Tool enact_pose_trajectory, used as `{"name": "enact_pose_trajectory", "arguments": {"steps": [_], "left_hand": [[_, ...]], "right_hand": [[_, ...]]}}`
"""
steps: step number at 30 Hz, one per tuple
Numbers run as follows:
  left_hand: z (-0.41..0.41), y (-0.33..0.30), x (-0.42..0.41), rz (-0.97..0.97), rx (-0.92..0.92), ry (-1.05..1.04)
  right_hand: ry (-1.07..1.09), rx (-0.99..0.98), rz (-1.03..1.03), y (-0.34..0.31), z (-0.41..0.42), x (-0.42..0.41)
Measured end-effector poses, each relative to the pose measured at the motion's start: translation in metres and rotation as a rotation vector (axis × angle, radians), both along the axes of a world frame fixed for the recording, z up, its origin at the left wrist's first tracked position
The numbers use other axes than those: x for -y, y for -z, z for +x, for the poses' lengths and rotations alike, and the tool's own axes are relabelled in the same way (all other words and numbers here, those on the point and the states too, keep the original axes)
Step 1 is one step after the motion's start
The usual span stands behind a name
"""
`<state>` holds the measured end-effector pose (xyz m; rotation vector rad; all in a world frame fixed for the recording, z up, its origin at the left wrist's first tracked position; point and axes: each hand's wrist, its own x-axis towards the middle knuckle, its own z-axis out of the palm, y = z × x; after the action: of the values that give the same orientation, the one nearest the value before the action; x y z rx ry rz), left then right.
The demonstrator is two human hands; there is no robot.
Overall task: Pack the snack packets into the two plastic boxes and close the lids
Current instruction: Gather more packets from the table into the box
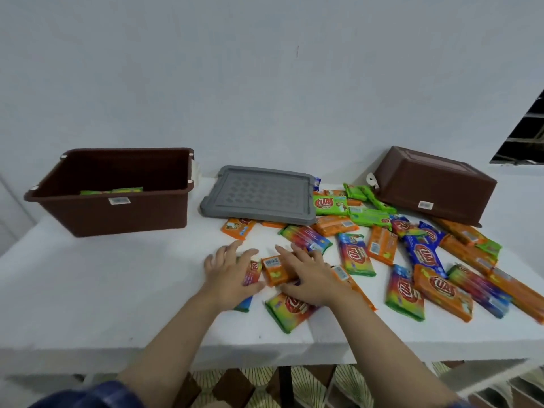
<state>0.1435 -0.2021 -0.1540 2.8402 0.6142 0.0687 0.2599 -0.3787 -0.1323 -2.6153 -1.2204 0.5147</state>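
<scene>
Two brown plastic boxes: one upright [113, 198], one overturned [432, 184]. One grey lid [259, 195]. Roughly two dozen snack packets [356, 254] on the bench [103, 290]; overlaps prevent an exact count. Two hands, left [228, 272] and right [309, 278].

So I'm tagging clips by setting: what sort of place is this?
Probably a plain room at home, not a shop: a white table against a bare wall, a patterned floor beneath, and brown plastic boxes.

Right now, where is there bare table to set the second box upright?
Bare table lies in front of the upright box, left of the left hand. The right half is crowded with packets around the overturned box.
</scene>
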Motion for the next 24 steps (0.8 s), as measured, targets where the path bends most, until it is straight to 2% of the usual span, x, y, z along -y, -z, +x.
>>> {"name": "enact_pose_trajectory", "arguments": {"steps": [3,6,8,11,13,16,21,24], "left_hand": [[0.0,-0.007,-0.018,0.076,-0.024,-0.135],[-0.005,-0.008,-0.018,-0.001,-0.008,-0.168],[-0.014,-0.006,-0.018,-0.046,0.187,-0.214],[-0.031,-0.005,-0.027,-0.116,0.622,-0.224],[-0.044,-0.002,-0.037,-0.109,0.74,-0.162],[-0.061,0.005,-0.052,-0.115,0.739,-0.108],[-0.078,0.003,-0.067,-0.109,0.708,-0.035],[-0.092,-0.022,-0.096,-0.098,0.776,-0.054]], "right_hand": [[-0.034,0.056,-0.082,-0.008,0.01,-0.019],[-0.038,0.193,-0.05,-0.011,0.01,-0.034],[0.054,0.202,0.216,-0.009,0.001,-0.04],[0.22,0.002,0.696,-0.003,-0.02,-0.056],[0.253,-0.123,0.789,0.003,-0.036,-0.07],[0.239,-0.222,0.847,0.013,-0.056,-0.09],[0.13,-0.042,0.887,0.018,-0.068,-0.114],[0.142,-0.16,1.08,0.003,-0.086,-0.139]]}}
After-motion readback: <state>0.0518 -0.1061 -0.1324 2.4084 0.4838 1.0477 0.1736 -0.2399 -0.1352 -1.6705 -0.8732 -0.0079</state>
